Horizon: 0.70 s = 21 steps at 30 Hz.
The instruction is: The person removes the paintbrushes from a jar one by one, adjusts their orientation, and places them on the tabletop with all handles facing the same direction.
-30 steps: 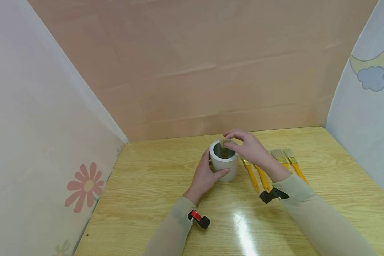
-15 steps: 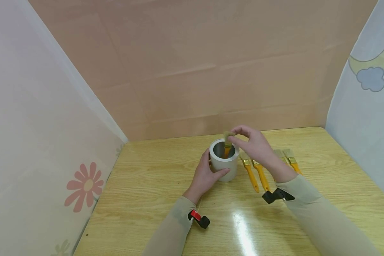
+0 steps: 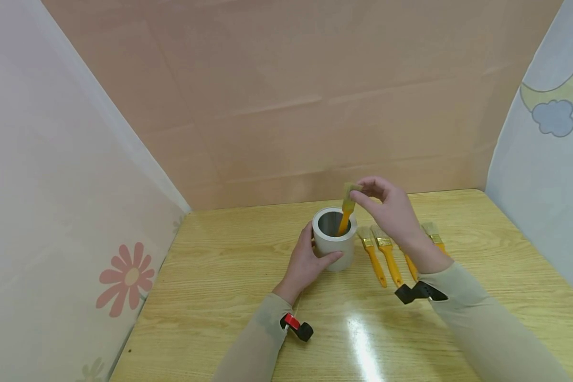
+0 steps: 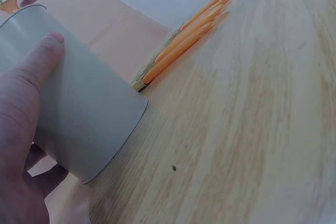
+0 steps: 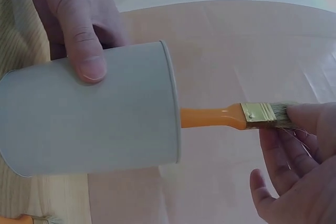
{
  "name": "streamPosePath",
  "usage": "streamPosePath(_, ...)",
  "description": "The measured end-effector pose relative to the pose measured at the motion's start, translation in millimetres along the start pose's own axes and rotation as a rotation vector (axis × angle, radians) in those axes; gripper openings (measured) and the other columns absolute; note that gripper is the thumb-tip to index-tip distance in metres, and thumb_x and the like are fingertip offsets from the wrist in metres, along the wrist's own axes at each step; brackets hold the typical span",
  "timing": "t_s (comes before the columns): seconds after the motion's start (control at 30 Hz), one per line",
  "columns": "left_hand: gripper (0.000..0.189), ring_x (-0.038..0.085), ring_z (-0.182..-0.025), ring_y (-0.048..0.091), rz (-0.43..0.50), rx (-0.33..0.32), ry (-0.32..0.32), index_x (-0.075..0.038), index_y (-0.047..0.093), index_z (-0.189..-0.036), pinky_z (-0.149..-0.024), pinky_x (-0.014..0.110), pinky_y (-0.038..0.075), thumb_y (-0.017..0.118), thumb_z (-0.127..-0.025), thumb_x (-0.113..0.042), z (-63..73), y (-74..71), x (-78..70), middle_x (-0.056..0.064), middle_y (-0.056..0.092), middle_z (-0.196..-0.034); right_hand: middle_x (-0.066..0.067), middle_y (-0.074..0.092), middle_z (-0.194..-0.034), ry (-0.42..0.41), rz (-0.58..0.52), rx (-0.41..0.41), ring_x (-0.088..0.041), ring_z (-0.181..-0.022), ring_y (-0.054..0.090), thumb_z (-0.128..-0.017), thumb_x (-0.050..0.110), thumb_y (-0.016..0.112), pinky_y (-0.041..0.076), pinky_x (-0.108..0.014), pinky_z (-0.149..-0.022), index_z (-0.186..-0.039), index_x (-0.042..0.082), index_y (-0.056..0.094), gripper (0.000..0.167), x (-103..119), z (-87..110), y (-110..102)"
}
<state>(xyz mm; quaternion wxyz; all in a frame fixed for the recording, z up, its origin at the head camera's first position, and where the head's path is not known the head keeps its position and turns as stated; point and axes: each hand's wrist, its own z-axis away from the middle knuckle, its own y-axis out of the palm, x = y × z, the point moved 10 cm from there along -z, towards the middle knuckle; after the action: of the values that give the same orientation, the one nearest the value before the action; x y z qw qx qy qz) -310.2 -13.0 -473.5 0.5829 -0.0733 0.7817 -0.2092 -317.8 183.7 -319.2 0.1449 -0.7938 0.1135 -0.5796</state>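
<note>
A light grey cylindrical container (image 3: 335, 253) stands on the table, and my left hand (image 3: 306, 264) grips its side, thumb across the front. My right hand (image 3: 390, 212) pinches a paintbrush (image 5: 210, 117) by its bristles above the container's rim. The brush's orange handle points down into the container; its lower end is hidden inside. In the right wrist view the metal ferrule (image 5: 258, 115) shows just beyond the fingertips. Beside the container, to the right, lie several more orange-handled paintbrushes (image 3: 390, 262), partly covered by the right forearm.
The wooden table (image 3: 210, 281) runs back to a brownish-pink backdrop (image 3: 286, 106). Pale patterned sheets (image 3: 67, 185) rise along the left and right sides. Each wrist wears a black strap.
My right hand has risen and shifted right, drawing the paintbrush partly up out of the container. My left hand has stayed on the container, which has not moved.
</note>
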Motion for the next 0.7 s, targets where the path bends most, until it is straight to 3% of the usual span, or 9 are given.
streamPosePath(0.2, 0.099, 0.016, -0.142, 0.053, 0.003, 0.0, 0.005, -0.032, 0.033, -0.17, -0.117, 0.048, 0.049, 0.093, -0.092, -0.043, 0.7, -0.5, -0.6, -0.008, 0.049, -0.159, -0.004, 0.072, -0.12, -0.036, -0.014, -0.064, -0.017, -0.12, 0.064, -0.108, 0.032, 0.076, 0.046, -0.05, -0.113, -0.13, 0.005, 0.071, 0.035, 6, 0.0, -11)
streamPosePath(0.47, 0.099, 0.017, -0.143, 0.053, 0.009, -0.001, -0.005, -0.033, 0.033, -0.17, -0.118, 0.049, 0.049, 0.093, -0.092, -0.042, 2.1, -0.7, -1.0, -0.008, 0.049, -0.16, 0.003, 0.07, -0.116, -0.068, -0.084, -0.137, -0.015, -0.112, 0.065, -0.109, 0.024, 0.076, 0.052, -0.02, -0.099, -0.13, 0.002, 0.071, 0.031, 12, 4.3, -30)
streamPosePath(0.7, 0.099, 0.014, -0.142, 0.052, 0.013, -0.005, -0.015, -0.033, 0.034, -0.17, -0.118, 0.047, 0.049, 0.094, -0.092, -0.041, 1.6, -1.0, 0.1, -0.01, 0.049, -0.159, 0.007, 0.073, -0.115, -0.064, -0.125, -0.224, -0.012, -0.106, 0.069, -0.108, 0.022, 0.077, 0.056, -0.015, -0.093, -0.128, 0.007, 0.073, 0.026, 13, 11.5, -54)
